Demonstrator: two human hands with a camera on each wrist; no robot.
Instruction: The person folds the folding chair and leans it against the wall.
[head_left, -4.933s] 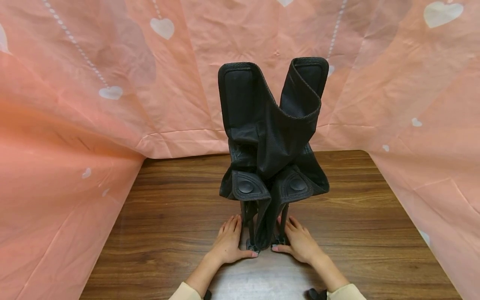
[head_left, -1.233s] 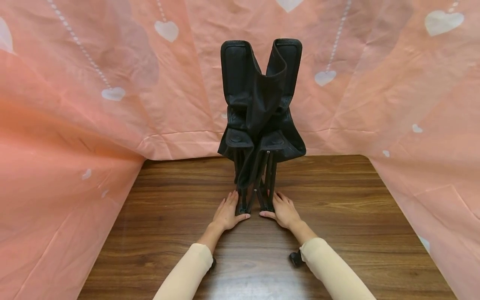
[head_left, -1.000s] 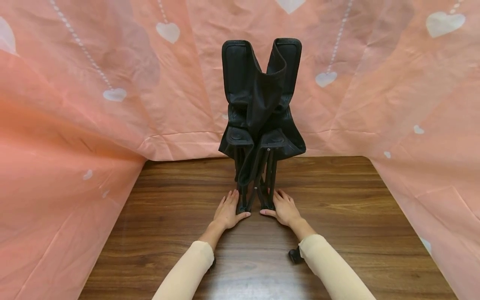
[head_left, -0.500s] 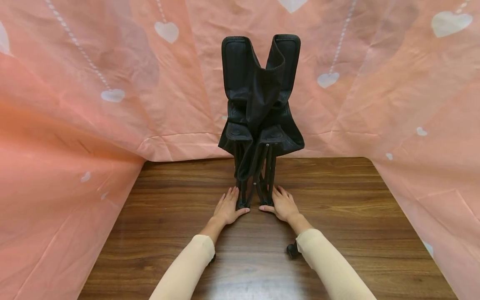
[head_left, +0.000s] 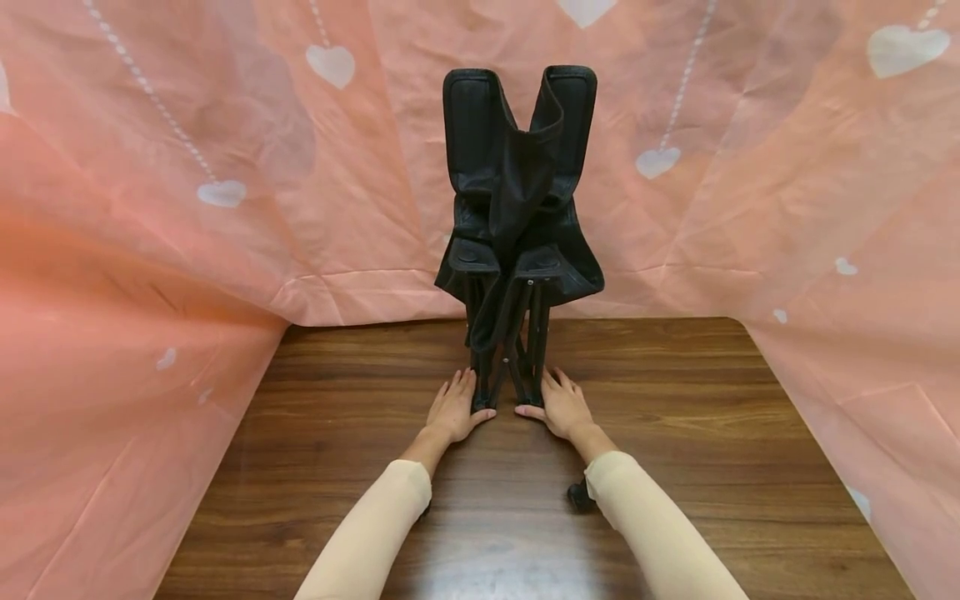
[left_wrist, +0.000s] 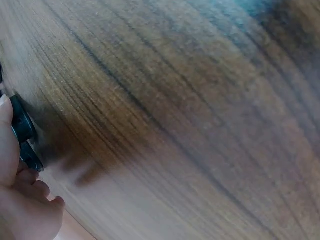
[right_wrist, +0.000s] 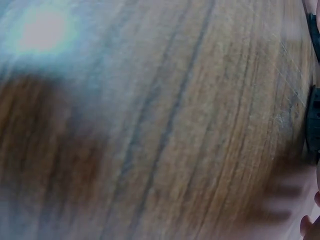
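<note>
A black folding chair, mostly folded, stands upright on the wooden table in the head view. Its fabric sags in a V between two raised corners, above thin dark legs. My left hand rests against the feet on the left side, fingers straight along the outside and thumb stretched across the front. On the right side, my right hand touches the feet in the same way. In the left wrist view a dark plastic foot shows beside the thumb. The right wrist view catches another foot at its edge.
The wooden table stretches out around the chair. A pink curtain with white hearts hangs behind the chair and along both sides. A small black device sits at the right wrist.
Both hands and the chair have moved away from me, toward the back curtain, most of it before the last second. Since then they have slid slightly farther. The chair remains upright and mostly folded.
</note>
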